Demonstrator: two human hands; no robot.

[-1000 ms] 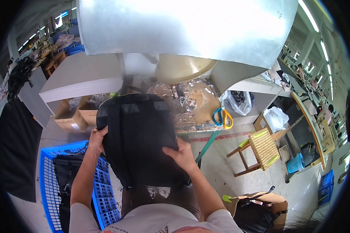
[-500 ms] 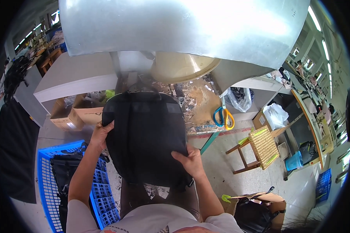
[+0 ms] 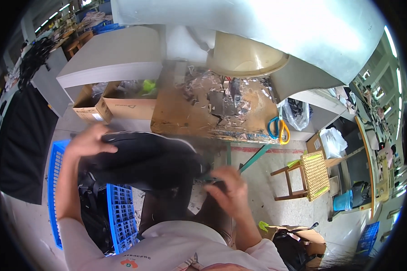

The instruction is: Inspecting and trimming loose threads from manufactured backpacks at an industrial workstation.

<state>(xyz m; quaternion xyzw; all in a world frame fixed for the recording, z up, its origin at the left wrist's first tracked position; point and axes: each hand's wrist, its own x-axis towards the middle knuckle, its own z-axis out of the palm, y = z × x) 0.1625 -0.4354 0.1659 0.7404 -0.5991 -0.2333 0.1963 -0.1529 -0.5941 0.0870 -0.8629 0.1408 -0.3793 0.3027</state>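
A black backpack (image 3: 149, 160) hangs tilted in front of my lap, its light-edged rim facing the bench and part of it blurred. My left hand (image 3: 92, 141) grips its left end, with the thumb over the top. Beside the right end is my right hand (image 3: 230, 192), its fingers curved and apart, holding nothing. Under my left arm stands a blue plastic crate (image 3: 122, 221) with black bags inside, partly covered by the backpack.
A worn board (image 3: 178, 110) littered with scraps lies ahead, below a metal hood (image 3: 276, 22) and a cream round basin (image 3: 248, 58). Scissors (image 3: 282, 131) with blue and orange handles hang at its right edge. A woven stool (image 3: 315, 174) and a cardboard box (image 3: 319, 250) stand right.
The backpack has swung from upright between both hands to lower left, tipped over. My left hand moved left with it; my right hand let go. The view shifted, uncovering the board.
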